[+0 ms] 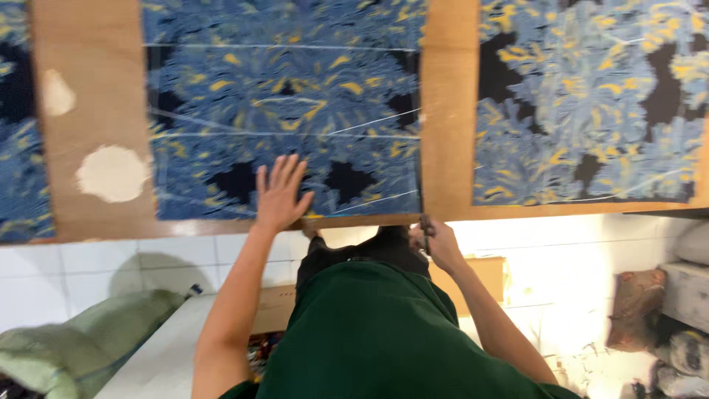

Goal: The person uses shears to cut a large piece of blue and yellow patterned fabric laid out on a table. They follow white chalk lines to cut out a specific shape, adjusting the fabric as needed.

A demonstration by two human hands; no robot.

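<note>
Here, my left hand (281, 193) lies flat and open on the blue-and-yellow cloth (284, 111) to pin it to the brown table (96, 96), while my right hand (438, 244), closed around scissors (425, 224), works at the table's near edge.

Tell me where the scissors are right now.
In the head view, the scissors are in the right hand at the table's near edge, by the lower right corner of the blue patterned fabric.
</note>
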